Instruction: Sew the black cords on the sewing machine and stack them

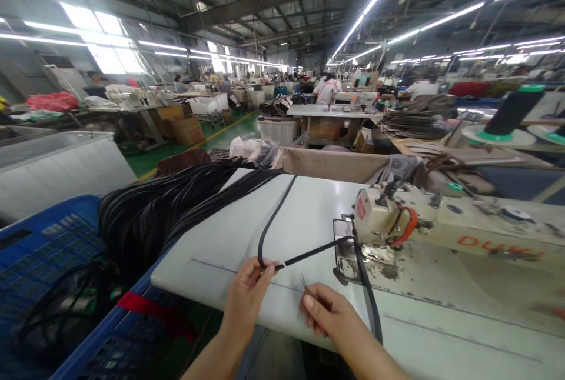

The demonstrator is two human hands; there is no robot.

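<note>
My left hand (pixel 249 286) pinches a narrow black strap (pixel 274 214) between thumb and fingers. From that grip one length curves up to the table's far edge. Another black strip (pixel 318 250) runs to the sewing machine (pixel 375 215), with a small pale gap or mark beside my fingertips. My right hand (pixel 324 312) is closed around thread snips (pixel 304 282); only their thin pointed metal tips show, a little below the strip and apart from it. Past the needle area a further black strap length (pixel 371 297) hangs down over the table's front edge.
A thick bundle of black straps (pixel 141 215) drapes over the left side of the white table (pixel 212 245). Below it is a blue plastic basket (pixel 57 215). Thread cones (pixel 512 112) stand at the right. Other people sit farther back among tables.
</note>
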